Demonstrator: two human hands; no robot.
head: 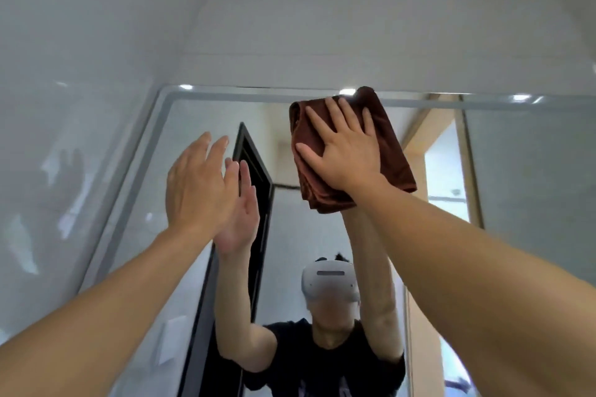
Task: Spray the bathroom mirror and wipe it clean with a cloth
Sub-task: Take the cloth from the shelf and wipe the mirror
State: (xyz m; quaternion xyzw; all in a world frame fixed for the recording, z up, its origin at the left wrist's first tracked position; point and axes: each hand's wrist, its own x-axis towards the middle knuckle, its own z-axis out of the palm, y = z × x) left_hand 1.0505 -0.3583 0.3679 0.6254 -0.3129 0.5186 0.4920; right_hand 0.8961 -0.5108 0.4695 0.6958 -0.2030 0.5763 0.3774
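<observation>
Right hand (pixel 346 151), fingers spread, presses folded brown cloth (pixel 392 151) flat against mirror (pixel 516 164) top edge; left hand (pixel 198 184) open, fingers straight, empty.

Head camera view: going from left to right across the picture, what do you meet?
Tiled wall → mirror's rounded left edge → left hand, open, fingers straight → brown cloth under the flat right hand → reflected doorway.

Reddish-brown cloth (pixel 383 138), pale grey wall tiles (pixel 322 10), black door frame (pixel 258 171).
</observation>
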